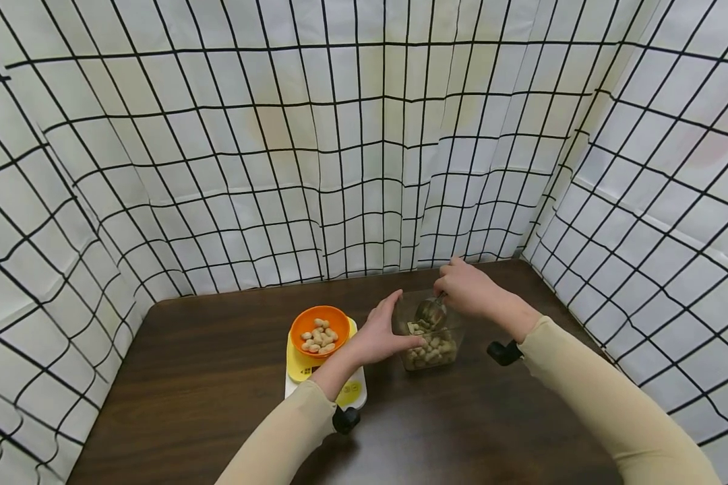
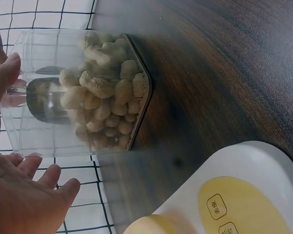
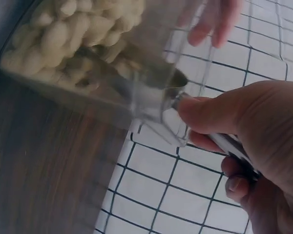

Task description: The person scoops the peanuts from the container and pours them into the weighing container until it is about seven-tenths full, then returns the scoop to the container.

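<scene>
My right hand point(image 1: 470, 288) grips the handle of a metal scoop point(image 1: 431, 313). The scoop's bowl point(image 3: 158, 73) is tipped down inside a clear plastic container point(image 2: 44, 141), against unshelled peanuts point(image 2: 105, 92). Beside the container's rim, my left hand point(image 1: 385, 337) spreads its thumb and fairly straight fingers point(image 2: 51, 178) around the near left corner. The thumb lies along the front wall; how firmly it presses, I cannot tell. To the left, an orange bowl point(image 1: 300, 328) with several peanuts point(image 1: 319, 337) sits on a yellow and white kitchen scale point(image 1: 297, 367).
Dark wood-grain table point(image 1: 218, 377) lies under everything. White curtains point(image 1: 364, 168) with a black grid stand along the back and both sides. The left forearm passes over part of the scale, hiding most of its display.
</scene>
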`<state>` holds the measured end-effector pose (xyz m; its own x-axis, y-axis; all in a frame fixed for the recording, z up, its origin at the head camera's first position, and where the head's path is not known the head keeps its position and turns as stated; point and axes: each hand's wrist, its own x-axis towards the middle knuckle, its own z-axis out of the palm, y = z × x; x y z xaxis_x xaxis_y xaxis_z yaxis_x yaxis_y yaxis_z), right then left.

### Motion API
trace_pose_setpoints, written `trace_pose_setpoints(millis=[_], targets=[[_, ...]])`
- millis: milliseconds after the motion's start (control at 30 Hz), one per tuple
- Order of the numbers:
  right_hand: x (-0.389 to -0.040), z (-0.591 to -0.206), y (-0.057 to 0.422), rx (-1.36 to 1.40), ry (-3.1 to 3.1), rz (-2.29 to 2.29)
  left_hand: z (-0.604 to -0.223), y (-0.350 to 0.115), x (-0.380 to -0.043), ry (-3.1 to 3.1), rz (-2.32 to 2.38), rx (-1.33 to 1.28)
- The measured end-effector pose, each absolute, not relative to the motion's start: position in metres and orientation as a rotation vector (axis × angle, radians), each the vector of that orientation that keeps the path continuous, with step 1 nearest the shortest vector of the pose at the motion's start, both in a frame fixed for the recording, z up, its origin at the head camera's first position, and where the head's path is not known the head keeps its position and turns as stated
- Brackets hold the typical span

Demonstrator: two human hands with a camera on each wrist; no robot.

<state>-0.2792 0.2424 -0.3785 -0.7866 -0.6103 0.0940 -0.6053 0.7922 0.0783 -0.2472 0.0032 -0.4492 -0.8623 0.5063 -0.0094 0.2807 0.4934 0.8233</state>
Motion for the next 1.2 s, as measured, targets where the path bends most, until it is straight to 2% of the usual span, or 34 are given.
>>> trace_pose_setpoints(millis=[333,900,1200], targets=[[-0.287,-0.376,0.26,1.025,-2.981,0.261,-0.449,0.005,-0.247,2.48,1.323,0.677],[-0.297,-0.376,0.289,0.719,-3.169,0.868,-0.45,0.005,-0.248,2.493,1.333,0.663],[-0.3,-0.376,0.298,0.657,-3.134,1.031,-0.448,0.005,-0.247,2.502,1.311,0.668]])
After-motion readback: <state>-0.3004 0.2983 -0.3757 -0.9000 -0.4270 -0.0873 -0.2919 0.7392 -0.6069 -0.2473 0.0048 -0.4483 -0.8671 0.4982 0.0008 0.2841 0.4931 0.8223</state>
